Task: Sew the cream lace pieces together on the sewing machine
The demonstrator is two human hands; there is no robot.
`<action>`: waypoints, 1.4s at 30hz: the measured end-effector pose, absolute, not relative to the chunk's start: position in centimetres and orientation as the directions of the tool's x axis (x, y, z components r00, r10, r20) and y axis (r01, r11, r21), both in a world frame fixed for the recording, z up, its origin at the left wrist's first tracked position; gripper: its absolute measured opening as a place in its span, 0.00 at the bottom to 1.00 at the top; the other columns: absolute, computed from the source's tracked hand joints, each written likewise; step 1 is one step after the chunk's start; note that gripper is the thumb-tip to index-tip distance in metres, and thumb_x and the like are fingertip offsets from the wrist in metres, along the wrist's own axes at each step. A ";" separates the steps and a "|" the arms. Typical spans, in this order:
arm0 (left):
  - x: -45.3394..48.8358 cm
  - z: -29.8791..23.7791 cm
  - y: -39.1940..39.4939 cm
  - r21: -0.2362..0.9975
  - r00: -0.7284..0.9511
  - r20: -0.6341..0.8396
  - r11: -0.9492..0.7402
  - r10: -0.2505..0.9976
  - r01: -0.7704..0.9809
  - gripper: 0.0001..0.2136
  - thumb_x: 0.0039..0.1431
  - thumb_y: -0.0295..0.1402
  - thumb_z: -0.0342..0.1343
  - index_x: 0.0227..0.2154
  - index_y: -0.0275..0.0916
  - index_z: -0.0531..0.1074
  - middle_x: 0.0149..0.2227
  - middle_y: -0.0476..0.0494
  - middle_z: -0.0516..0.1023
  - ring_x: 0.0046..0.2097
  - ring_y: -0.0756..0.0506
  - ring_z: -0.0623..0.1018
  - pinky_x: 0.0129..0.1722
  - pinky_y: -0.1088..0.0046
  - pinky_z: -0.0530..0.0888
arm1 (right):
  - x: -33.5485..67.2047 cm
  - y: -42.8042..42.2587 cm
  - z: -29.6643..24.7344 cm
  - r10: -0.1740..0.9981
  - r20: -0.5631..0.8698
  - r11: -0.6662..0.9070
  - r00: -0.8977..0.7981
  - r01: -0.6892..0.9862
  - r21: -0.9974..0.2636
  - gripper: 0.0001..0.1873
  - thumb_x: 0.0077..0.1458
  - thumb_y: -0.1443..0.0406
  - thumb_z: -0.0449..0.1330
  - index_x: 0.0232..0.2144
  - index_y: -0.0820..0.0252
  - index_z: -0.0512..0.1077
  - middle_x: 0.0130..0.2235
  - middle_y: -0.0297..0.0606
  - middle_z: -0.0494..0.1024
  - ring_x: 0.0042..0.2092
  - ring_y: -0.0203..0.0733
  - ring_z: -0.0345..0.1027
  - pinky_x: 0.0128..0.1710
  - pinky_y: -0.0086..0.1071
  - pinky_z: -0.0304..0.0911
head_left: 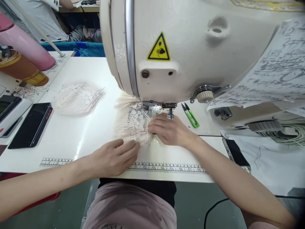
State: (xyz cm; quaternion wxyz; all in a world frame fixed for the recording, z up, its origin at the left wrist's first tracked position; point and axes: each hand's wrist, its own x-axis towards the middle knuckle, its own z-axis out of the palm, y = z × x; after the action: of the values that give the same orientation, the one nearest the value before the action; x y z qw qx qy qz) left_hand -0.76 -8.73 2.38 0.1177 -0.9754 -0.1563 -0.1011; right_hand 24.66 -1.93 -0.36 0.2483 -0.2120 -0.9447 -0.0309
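A piece of cream lace fabric (132, 125) lies on the white table (78, 140) under the head of a big white sewing machine (190, 47). My left hand (114, 157) rests on the lace's near edge, fingers curled and pressed down on it. My right hand (168, 130) lies flat beside the presser foot (154, 109), fingertips holding the lace's right edge against the table. The needle area is partly hidden by the machine head.
A second pile of lace (77, 98) lies at the left. Green thread snips (190, 116) sit right of the needle. Two black phones (30, 125) (235, 154) lie at the table's sides. Pink and brown thread cones (23, 54) stand far left. A printed ruler (166, 167) runs along the front edge. A person stands at the back left.
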 end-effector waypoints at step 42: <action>0.7 -0.2 -3.3 0.024 0.753 0.494 -0.873 0.434 0.488 0.08 0.61 0.25 0.52 0.41 0.31 0.72 0.47 0.40 0.80 0.49 0.43 0.79 0.47 0.69 0.78 | 24.1 -1.2 -0.2 0.416 0.553 0.909 -0.722 0.314 -0.273 0.05 0.59 0.71 0.59 0.39 0.61 0.73 0.38 0.36 0.82 0.43 0.36 0.76 0.53 0.37 0.71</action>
State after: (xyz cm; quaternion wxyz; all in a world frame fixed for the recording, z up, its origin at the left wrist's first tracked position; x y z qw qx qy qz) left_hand 0.75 -3.26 -0.23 0.0532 -0.9347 -0.2466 -0.2502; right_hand 24.08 -1.16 -0.19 0.3161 -0.1974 -0.9245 0.0800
